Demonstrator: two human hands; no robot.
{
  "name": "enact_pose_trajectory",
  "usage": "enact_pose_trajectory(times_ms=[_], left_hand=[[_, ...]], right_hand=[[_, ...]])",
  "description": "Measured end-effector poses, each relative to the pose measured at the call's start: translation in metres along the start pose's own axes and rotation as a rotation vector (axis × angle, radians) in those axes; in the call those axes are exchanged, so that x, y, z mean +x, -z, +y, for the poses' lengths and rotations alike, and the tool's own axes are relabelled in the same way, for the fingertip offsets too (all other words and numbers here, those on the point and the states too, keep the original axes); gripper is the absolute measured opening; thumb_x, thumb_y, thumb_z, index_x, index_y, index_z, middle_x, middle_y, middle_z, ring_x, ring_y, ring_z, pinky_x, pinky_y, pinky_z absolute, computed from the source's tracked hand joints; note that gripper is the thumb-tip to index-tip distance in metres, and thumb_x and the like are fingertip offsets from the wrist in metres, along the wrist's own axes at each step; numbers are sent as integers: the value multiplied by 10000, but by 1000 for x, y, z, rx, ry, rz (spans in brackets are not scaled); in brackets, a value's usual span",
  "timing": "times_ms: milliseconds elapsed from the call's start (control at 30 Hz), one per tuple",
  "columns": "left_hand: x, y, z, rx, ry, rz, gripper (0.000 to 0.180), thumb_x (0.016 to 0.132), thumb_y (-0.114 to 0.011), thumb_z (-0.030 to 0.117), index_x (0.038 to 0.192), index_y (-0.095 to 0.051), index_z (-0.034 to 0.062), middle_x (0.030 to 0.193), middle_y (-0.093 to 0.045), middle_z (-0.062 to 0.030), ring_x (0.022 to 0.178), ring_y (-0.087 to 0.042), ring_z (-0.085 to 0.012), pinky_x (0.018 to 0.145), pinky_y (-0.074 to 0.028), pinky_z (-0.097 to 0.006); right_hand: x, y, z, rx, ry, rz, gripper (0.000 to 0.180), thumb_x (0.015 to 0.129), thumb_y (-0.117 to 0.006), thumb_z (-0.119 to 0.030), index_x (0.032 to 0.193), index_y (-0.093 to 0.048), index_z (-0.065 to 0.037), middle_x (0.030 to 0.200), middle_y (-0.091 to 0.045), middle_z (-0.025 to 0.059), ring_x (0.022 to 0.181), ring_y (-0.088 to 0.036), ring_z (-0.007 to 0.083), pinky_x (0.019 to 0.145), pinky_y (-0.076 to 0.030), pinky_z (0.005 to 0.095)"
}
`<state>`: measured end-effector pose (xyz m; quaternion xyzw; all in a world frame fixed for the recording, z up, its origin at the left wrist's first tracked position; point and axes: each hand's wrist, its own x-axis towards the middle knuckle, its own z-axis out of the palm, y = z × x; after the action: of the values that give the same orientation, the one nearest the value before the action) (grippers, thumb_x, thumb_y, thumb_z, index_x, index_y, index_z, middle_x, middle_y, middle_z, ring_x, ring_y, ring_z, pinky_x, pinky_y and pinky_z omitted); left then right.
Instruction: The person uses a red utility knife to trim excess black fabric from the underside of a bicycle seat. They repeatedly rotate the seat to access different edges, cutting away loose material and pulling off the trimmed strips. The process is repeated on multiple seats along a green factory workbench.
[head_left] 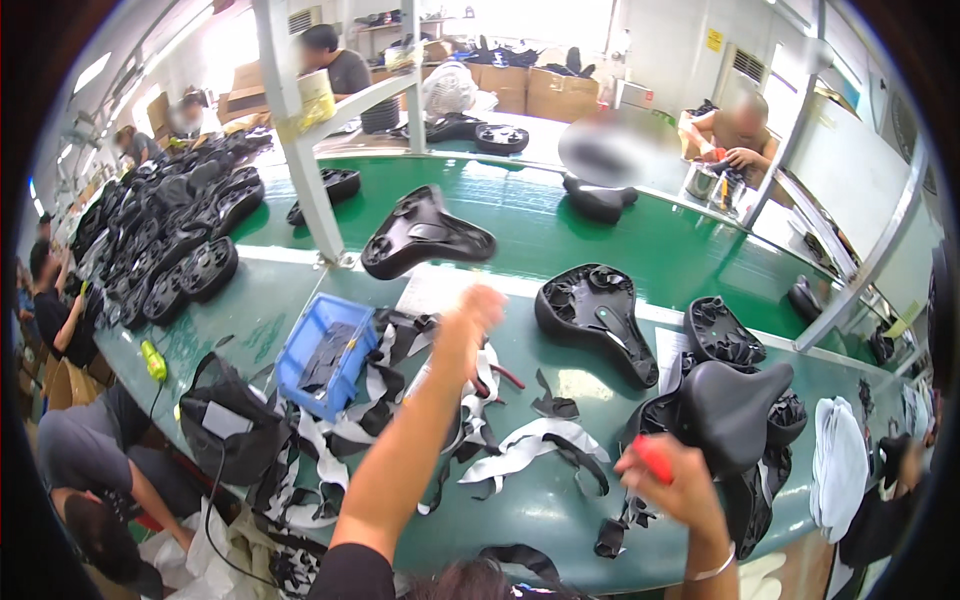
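Observation:
My left hand (478,308) reaches out over the bench, its fingers smeared by motion. Just beyond it is a black bicycle saddle (428,236), underside up, near the edge of the green belt; a gap shows between hand and saddle. My right hand (685,490) is closed round a red-handled tool (653,458), whose working end I cannot make out. Close to that hand, a smooth black saddle (728,412) lies top side up on other saddles. Another saddle (603,318) rests underside up in the middle, its folded cover edge showing.
Black and white fabric offcuts (535,450) litter the bench (560,520) around red-handled pliers (500,380). A blue bin (325,355) stands left of my arm. Saddles are heaped (170,220) far left. A white metal post (305,150) rises by the green belt (500,200). Co-workers sit around.

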<state>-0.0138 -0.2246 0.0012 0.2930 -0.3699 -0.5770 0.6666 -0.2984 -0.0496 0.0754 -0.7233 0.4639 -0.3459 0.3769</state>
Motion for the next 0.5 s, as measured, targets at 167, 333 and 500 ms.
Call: enact_pose_trajectory(times_ms=[167,333,500], left_hand=[[-82,-47,-79,455,15,-377,263,890,-649,250,901,-659,-12,763,-652,-51,669,-614,-133,620,-493,-302],[-92,-44,-94,768,-68,-418,240,886,-644,227,888,-666,-12,759,-649,-115,653,-618,-183,610,-484,-304],[-95,-41,-85,738,49,-357,178,865,-654,172,893,-670,-3,762,-645,-120,662,-637,-220,599,-491,-309]], right_hand=[[158,64,13,340,8,249,345,794,-649,-125,1096,-534,-4,753,-614,55,662,-589,100,568,-447,234],[332,92,107,714,-137,536,449,783,-580,-27,1212,-452,-62,803,-585,93,634,-562,161,565,-478,313],[474,45,210,1090,-239,552,471,752,-587,14,1161,-458,-182,820,-487,92,567,-489,236,480,-483,413]])
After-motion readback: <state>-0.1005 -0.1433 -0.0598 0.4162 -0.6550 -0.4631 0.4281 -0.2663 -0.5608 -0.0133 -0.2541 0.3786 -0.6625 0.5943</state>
